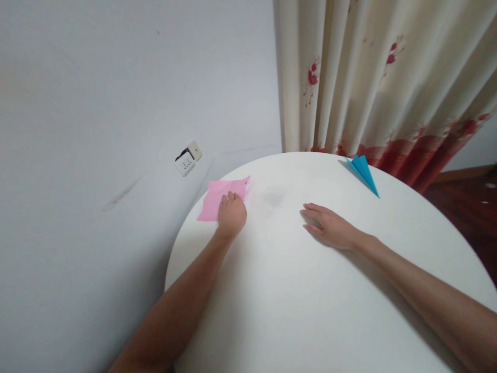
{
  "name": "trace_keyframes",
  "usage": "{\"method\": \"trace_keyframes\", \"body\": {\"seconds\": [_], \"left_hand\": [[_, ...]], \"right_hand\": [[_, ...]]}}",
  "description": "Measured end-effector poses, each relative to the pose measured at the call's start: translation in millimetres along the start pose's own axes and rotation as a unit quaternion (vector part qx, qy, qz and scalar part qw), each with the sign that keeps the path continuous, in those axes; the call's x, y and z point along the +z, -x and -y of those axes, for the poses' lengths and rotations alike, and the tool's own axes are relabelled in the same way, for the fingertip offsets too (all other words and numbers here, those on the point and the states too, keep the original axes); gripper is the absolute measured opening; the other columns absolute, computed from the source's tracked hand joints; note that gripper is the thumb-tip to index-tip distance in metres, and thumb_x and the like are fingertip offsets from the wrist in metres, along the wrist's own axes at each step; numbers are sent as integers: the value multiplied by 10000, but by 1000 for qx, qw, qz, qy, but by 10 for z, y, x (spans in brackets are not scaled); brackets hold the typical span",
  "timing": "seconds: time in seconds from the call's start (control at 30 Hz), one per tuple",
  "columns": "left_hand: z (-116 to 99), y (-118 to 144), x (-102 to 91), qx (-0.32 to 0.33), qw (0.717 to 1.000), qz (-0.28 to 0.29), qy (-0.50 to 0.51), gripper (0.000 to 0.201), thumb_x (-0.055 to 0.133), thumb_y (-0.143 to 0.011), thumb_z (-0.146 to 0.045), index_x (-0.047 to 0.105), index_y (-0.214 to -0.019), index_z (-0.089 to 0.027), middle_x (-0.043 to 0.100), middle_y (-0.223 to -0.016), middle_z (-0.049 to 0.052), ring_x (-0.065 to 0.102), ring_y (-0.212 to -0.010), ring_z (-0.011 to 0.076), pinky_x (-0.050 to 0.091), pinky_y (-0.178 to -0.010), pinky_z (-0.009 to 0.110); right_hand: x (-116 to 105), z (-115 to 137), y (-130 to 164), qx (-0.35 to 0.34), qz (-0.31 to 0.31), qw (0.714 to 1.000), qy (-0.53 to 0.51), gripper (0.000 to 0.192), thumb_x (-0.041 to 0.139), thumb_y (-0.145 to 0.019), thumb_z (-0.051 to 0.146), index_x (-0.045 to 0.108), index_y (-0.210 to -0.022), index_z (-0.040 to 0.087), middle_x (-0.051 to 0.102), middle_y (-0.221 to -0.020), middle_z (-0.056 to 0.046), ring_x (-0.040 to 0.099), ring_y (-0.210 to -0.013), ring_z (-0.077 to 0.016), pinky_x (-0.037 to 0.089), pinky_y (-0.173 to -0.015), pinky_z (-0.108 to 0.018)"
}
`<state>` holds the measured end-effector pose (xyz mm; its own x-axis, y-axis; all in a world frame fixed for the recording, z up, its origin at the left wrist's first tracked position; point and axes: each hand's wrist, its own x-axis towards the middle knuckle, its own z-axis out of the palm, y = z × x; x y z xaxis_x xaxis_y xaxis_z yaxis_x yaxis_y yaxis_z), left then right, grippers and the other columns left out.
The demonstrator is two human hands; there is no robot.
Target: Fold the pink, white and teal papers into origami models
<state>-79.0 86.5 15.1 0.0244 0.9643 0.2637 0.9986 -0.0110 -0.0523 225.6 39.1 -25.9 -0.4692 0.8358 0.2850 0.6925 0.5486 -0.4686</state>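
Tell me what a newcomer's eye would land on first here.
The pink paper at the far left edge of the round white table, with the left hand resting on it. Next, the blue paper plane at the far edge near the flowered curtain, while the right hand lies flat mid-table.

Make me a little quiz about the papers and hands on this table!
1. True or false: the left hand rests on the pink paper.
2. What colour is the paper plane near the curtain?
3. The right hand is: A) holding the plane, B) flat on the table, C) touching the curtain.

Key: 1. True. 2. Blue. 3. B.
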Motion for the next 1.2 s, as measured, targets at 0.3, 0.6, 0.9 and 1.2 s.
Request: {"method": "trace_keyframes", "body": {"seconds": [0.3,0.6,0.9,1.2], "left_hand": [[-811,654,-179,200,948,22,248,459,294,-1042,-323,498,-1410,-141,539,-1452,150,528,-1334,248,410,-1132,407],[-894,797,-279,355,843,122,386,485,417,-1018,-310,408,-1498,-244,448,-1533,50,442,-1404,201,363,-1185,405],[-615,307,45,245,909,-24,336,330,481,-929,-179,686,-1186,-155,664,-1298,107,580,-1259,232,409,-1148,437],[-653,408,202,345,895,58,275,357,480,-982,-283,648,-1279,-178,569,-1422,117,477,-1360,250,355,-1176,436]], "right_hand": [[-77,55,-130,238,-101,937,-235,404,442,-996,384,565,-1305,155,754,-1002,-113,711,-732,-185,556,-668,-295],[-22,22,-78,265,-85,932,-231,459,626,-853,232,543,-1298,157,686,-651,8,610,-541,-141,435,-504,-214],[-239,-207,-52,284,-81,935,-196,520,588,-746,52,589,-1259,139,698,-712,-14,626,-611,-153,454,-538,-216],[-605,-217,-45,368,-161,888,-222,373,607,-849,169,633,-1221,158,707,-786,-58,571,-563,-139,401,-485,-223]]}}
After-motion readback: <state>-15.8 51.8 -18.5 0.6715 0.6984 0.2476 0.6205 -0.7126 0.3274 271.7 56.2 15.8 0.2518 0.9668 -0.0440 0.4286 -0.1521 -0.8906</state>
